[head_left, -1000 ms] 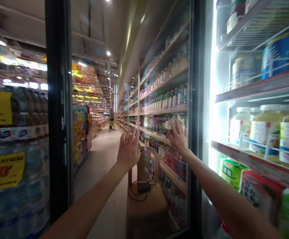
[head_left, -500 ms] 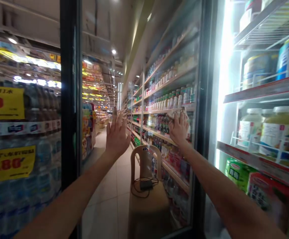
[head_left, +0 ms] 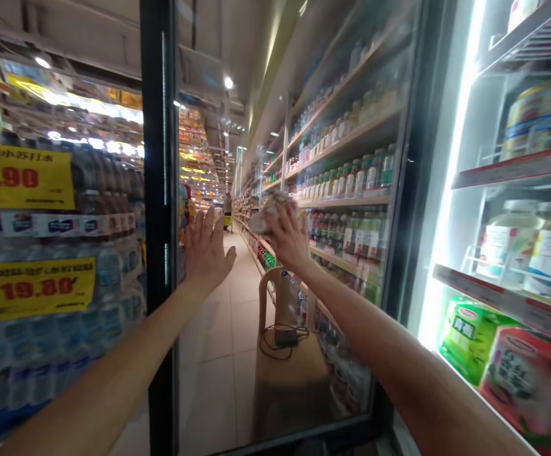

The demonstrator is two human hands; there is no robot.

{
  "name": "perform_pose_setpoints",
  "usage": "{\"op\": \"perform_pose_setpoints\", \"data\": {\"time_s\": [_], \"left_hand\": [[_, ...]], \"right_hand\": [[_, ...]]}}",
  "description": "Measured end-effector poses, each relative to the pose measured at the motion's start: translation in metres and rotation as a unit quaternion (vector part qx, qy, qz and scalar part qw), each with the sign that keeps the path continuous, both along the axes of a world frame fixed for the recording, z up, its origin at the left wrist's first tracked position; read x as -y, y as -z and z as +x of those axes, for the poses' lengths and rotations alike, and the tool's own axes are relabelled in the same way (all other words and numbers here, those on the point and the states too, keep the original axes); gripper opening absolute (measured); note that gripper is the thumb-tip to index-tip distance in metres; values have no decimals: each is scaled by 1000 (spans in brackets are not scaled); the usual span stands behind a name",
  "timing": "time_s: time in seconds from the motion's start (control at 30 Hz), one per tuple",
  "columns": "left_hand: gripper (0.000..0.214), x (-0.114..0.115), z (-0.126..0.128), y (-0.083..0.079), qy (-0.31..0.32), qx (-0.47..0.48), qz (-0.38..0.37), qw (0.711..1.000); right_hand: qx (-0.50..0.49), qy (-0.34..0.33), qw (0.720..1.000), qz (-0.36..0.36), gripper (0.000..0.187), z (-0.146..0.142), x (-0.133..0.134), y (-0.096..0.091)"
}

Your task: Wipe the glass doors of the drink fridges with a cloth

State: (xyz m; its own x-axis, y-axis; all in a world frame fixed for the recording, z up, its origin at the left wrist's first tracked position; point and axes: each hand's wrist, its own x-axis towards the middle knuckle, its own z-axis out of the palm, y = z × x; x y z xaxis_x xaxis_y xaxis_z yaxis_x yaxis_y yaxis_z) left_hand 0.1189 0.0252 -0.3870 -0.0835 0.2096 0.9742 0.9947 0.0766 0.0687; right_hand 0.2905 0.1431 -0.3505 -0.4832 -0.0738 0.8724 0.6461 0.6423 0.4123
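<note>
A glass door (head_left: 218,392) in a black frame (head_left: 158,190) stands open in front of me, and the aisle shows through it. My left hand (head_left: 205,248) is raised near the door's left side, fingers spread and thumb out, with nothing held; it appears to lie against the pane. Right of it, my right hand (head_left: 291,237) presses a crumpled pale cloth (head_left: 268,214) to the glass near the middle. The cloth is blurred and partly covered by the fingers.
On the right is a lit cooler with bottles (head_left: 508,237), a green pack (head_left: 475,335) and a red pack (head_left: 529,386). Stacked bottled water (head_left: 66,354) with yellow price signs (head_left: 33,288) stands left. Beyond the glass are a chair (head_left: 289,386) with a black cabled device (head_left: 285,337) and shelves of bottles.
My right hand has swept the cloth leftward across the glass, closer to my left hand. The view has shifted slightly, so the door sits further right in it.
</note>
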Motion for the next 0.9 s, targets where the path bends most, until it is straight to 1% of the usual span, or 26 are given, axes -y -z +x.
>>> {"op": "perform_pose_setpoints", "data": {"time_s": [0.03,0.07,0.1,0.13,0.23,0.27,0.3,0.33,0.4,0.47,0.53,0.57,0.6,0.67,0.7,0.73,0.77,0.87,0.9], "left_hand": [[68,2,-2,2,-1,-3,1,1000],[68,5,-4,5,-4,-5,1,1000],[67,7,-6,8,-9,-7,-1,1000],[66,10,-9,11,-14,-7,-3,1000],[64,16,-18,18,-31,-1,-6,999],[64,18,-21,20,-35,-3,-2,999],[64,20,-24,21,-37,-8,5,999],[64,22,-27,22,-37,-17,12,999],[64,26,-31,23,-26,-40,23,999],[62,30,-35,23,-10,-54,37,998],[61,31,-38,23,5,-57,47,997],[61,31,-38,23,9,-56,50,997],[60,31,-39,23,11,-54,51,997],[59,29,-37,23,11,-54,52,997],[59,28,-36,23,10,-54,55,997],[59,27,-34,23,9,-54,58,997],[59,26,-32,23,7,-53,60,997],[59,22,-26,23,1,-46,54,997],[59,20,-24,24,-1,-43,49,998]], "right_hand": [[84,-9,996,24,49,-7,6,8],[148,-17,988,44,48,-13,12,13],[177,-23,982,55,47,-18,17,15],[166,-24,984,53,47,-22,20,14],[13,-12,1000,-1,47,-34,24,-8],[-23,-11,1000,-16,48,-40,26,-15],[-34,-15,999,-23,48,-46,29,-18],[-18,-21,999,-21,48,-52,32,-18],[67,-42,997,1,48,-64,41,-8],[162,-62,984,33,47,-72,49,5],[216,-75,972,56,46,-74,51,10],[212,-74,973,58,45,-73,49,8],[183,-66,980,49,45,-70,47,3],[79,-36,996,16,46,-62,40,-7],[25,-19,1000,0,47,-57,36,-10],[-8,-8,1000,-8,47,-51,32,-10],[-9,-3,1000,-2,47,-44,28,-8],[61,-5,997,38,44,-15,11,4],[51,5,998,35,44,-3,4,8]]}}
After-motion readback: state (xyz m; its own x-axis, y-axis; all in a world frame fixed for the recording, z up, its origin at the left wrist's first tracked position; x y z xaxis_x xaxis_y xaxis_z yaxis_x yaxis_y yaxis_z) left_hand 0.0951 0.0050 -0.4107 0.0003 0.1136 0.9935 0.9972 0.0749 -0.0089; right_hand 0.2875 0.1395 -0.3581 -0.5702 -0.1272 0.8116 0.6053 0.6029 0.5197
